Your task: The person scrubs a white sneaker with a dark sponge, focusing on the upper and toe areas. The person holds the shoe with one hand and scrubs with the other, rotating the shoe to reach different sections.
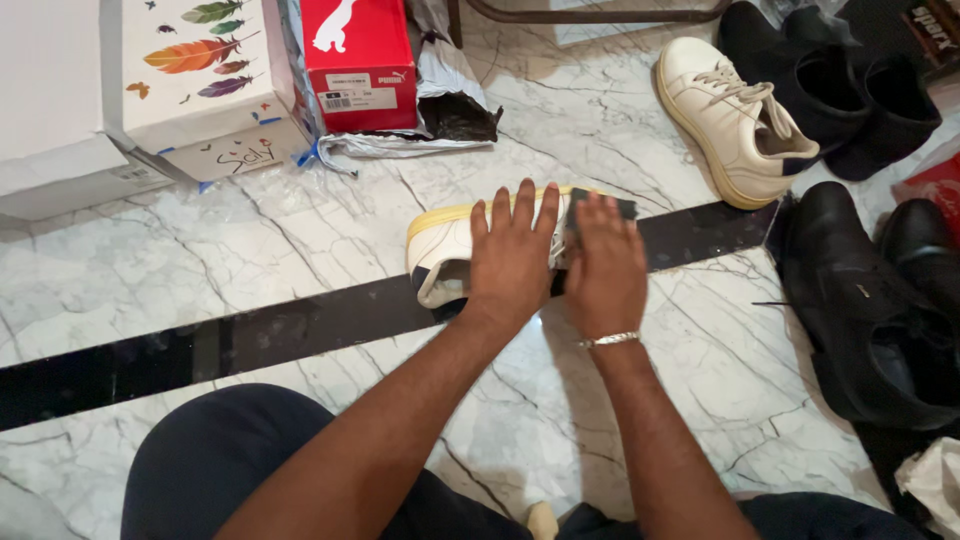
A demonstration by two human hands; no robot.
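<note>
A white sneaker (437, 250) with a yellowed sole lies on its side on the marble floor, its heel to the left. My left hand (512, 250) lies flat on the middle of the shoe with fingers spread, pinning it down. My right hand (605, 262), with a silver bracelet on the wrist, presses a dark cloth or sponge (600, 208) against the toe end. Most of the shoe's upper is hidden under both hands.
A second white sneaker (735, 120) stands at the back right beside black boots (850, 90). Black leather shoes (870, 310) sit at the right. A red shoe box (358, 60), a white box with feather prints (195, 70) and a plastic bag (440, 110) lie at the back.
</note>
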